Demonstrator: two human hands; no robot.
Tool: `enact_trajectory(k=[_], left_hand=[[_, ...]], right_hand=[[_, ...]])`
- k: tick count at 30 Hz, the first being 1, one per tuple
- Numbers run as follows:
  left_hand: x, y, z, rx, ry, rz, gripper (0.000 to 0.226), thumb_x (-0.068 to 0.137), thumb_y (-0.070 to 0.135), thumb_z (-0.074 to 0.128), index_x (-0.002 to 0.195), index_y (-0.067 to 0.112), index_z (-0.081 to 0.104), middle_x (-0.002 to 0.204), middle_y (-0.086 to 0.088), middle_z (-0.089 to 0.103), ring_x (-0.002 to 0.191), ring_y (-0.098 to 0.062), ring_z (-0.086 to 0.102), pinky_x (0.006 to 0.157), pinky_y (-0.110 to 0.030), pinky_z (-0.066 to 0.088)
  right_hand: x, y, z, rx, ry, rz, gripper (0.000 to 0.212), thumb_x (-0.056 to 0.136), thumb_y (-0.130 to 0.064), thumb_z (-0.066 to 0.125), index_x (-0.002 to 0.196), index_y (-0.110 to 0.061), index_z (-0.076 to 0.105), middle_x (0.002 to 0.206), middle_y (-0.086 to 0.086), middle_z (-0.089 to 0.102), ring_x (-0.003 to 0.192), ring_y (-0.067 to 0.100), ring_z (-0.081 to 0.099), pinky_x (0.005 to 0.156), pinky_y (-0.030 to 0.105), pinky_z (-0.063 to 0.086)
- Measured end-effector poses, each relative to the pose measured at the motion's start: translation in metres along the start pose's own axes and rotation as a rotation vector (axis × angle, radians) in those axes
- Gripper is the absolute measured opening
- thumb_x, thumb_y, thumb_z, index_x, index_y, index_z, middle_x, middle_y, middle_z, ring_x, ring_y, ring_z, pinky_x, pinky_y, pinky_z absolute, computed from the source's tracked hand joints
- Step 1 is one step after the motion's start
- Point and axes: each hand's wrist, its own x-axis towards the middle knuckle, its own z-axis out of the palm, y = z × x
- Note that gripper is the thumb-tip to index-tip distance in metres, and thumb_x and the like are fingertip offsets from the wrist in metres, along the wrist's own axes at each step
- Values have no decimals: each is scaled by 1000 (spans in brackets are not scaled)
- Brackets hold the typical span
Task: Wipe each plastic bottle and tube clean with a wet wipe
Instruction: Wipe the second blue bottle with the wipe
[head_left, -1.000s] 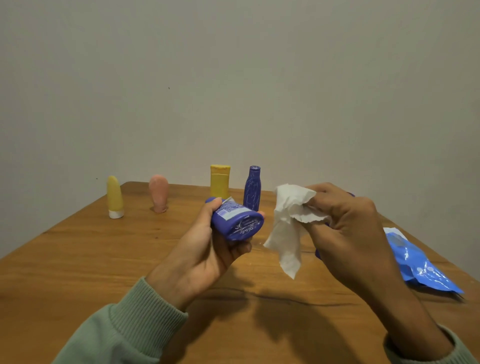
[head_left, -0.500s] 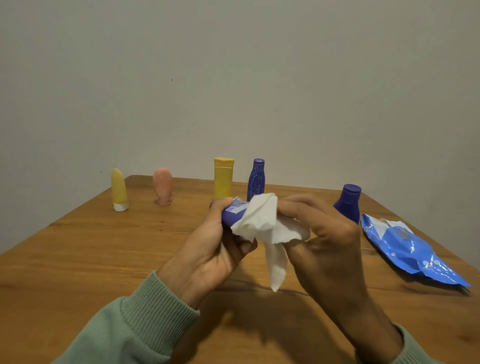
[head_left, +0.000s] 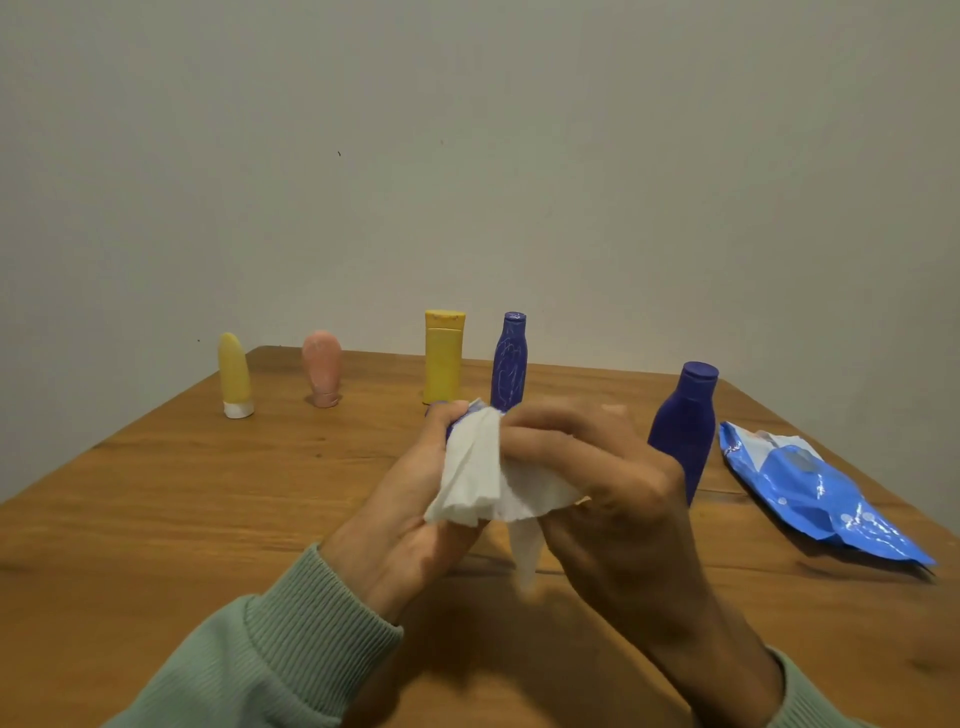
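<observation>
My left hand (head_left: 410, 514) grips a small blue bottle (head_left: 453, 423), now almost wholly hidden under a white wet wipe (head_left: 485, 480). My right hand (head_left: 597, 467) holds the wipe and presses it over the bottle. A loose end of the wipe hangs down between my hands. Along the back of the wooden table (head_left: 182, 509) stand a yellow tube (head_left: 235, 375), a pink tube (head_left: 323, 368), a yellow bottle (head_left: 443, 357) and a slim blue bottle (head_left: 510, 361). A larger blue bottle (head_left: 687, 421) stands to the right, partly behind my right hand.
A blue wet-wipe pack (head_left: 815, 491) lies flat at the table's right side, its flap lifted. A plain grey wall rises just behind the table's far edge. The left and right table edges slope toward me.
The wipe, held apart from the bottle a second ago, now covers it. My right hand has closed in against the left. The view has tilted so the larger blue bottle shows.
</observation>
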Motion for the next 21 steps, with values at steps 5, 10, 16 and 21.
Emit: enact_trajectory(k=[5,10,16,21], left_hand=[[-6,1,7,-12,-5,44,39,88,30,61,111,-1,55,80,-11,63,56,-15,58,40,-25,51],[-8,5,17,121,94,154,22,95,25,48,86,6,55,57,-8,52,40,-13,40,34,-22,35],[-10,5,20,-15,140,73,30,95,29,53,100,0,57,65,-13,65,48,-20,62,37,-26,49],[-16,7,23,9,172,-5,45,91,34,60,117,-2,58,81,-18,66,71,-25,66,60,-34,59]], right_hand=[[-1,15,-9,-107,67,3,31,79,-26,59,106,-11,64,103,5,66,98,15,57,77,28,51],[5,25,-20,41,97,195,31,81,-19,54,109,-10,65,105,-1,67,97,8,60,77,18,49],[3,5,-9,39,-68,98,32,79,-19,64,111,-17,61,108,-5,62,100,7,57,80,19,51],[-2,2,0,-71,-103,-19,32,80,-35,55,106,-17,62,101,0,63,96,10,54,74,23,50]])
